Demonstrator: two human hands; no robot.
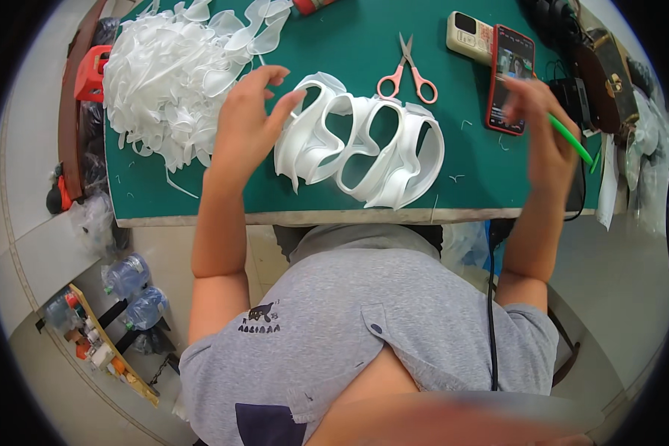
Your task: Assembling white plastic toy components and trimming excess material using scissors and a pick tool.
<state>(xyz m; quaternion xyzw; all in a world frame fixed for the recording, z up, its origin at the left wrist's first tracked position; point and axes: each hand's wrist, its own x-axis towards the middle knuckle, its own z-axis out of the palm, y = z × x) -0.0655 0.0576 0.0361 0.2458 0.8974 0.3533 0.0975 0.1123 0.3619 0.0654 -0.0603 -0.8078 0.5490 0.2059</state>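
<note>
Several white moulded goggle-like frames [360, 141] with rounded openings lie side by side on the green tabletop, in front of my body. My left hand [253, 115] is just left of them, open, thumb and fingers apart; its thumb tip is close to the leftmost frame, and I cannot tell if it touches. Over the phone [511, 78] at the right, my right hand [544, 123] is raised, somewhat blurred. A slim green pen-like tool [570, 140] sticks out from it, and its other end is hidden by the hand.
A large heap of translucent white pieces [167, 82] covers the table's left. Pink-handled scissors [406, 74] lie behind the frames, blades pointing away. A cream-coloured device [470, 36] sits beside the phone. Thin scraps dot the green surface [468, 186]. A black cable [492, 312] hangs at my right.
</note>
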